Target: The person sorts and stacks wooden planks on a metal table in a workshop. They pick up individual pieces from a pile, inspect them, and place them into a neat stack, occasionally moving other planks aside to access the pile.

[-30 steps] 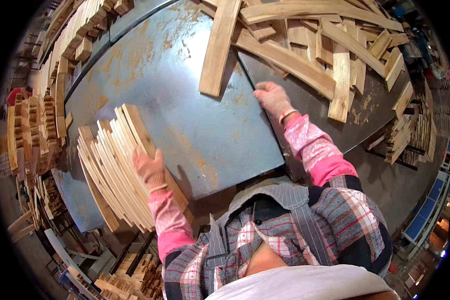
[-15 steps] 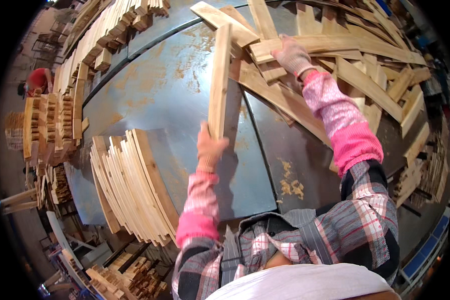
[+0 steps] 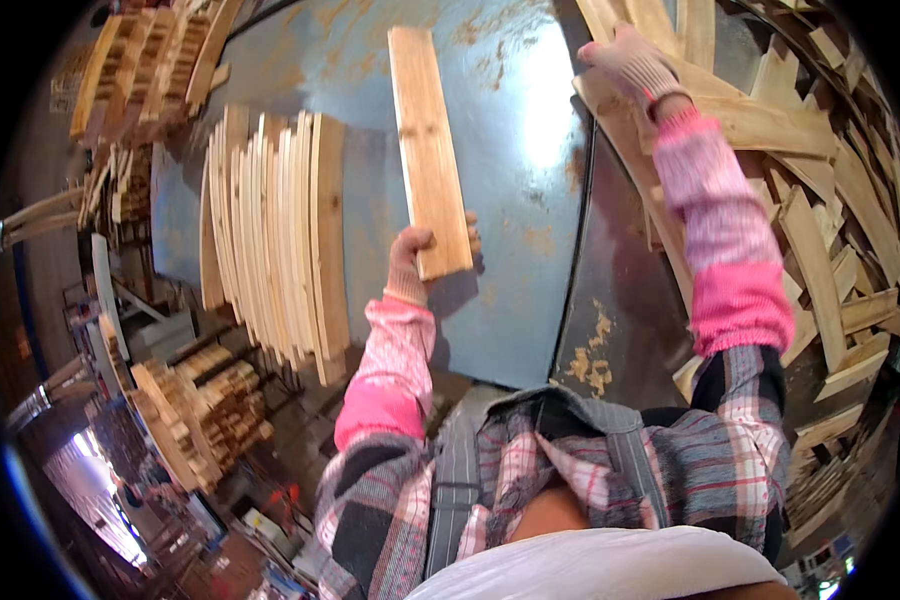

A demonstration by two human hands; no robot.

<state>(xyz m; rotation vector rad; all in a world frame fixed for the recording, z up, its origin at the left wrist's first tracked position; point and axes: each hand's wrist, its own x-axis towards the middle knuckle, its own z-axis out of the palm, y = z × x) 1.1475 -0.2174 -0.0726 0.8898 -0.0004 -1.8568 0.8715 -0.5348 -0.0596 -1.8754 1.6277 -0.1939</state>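
Gripping plank (image 3: 429, 150) end, left hand (image 3: 410, 262); right hand (image 3: 630, 62) grasping scrap pile (image 3: 820, 220) board; stacked slats (image 3: 275, 230) alongside

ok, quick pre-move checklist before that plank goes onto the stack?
1. Left hand grips the plank at its near end: ok.
2. Plank clear of the stack of slats: ok.
3. Bare blue table between plank and stack: ok.
4. Stack edges aligned: cannot tell.
5. Right hand on the loose board pile, away from the plank: ok.
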